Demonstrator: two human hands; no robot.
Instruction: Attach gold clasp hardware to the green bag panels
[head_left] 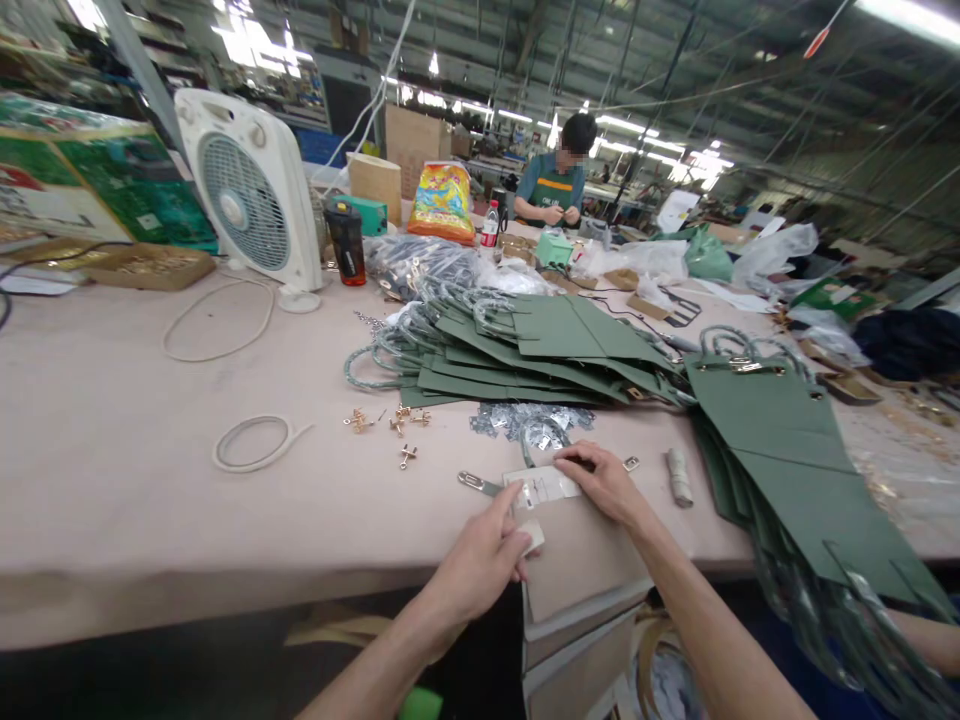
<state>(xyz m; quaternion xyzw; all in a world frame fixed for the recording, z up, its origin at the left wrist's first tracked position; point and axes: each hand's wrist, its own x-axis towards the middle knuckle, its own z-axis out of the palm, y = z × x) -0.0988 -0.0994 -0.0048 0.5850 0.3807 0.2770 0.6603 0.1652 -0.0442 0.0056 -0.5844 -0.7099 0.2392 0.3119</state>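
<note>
A beige bag panel (574,555) lies at the table's front edge and hangs down over it. Across its top runs a pale strip (556,484), with a grey-green looped handle (541,436) above. My left hand (480,555) has its index finger on the strip's left end, while thumb and lower fingers close on a small white piece (533,536), whose kind I cannot make out. Fingers of my right hand (604,484) rest stretched on the strip's right end. A metal clasp strap (476,483) sticks out left, and a metal tab (631,463) shows at right.
Stacked green bag panels (555,330) lie behind; more green panels (780,440) drape over the front edge at right. Gold fittings (397,420), grey metal plates (499,418), a tape ring (253,443) and a cloth roll (679,478) lie nearby. A fan (251,190) and a co-worker (553,185) are farther back.
</note>
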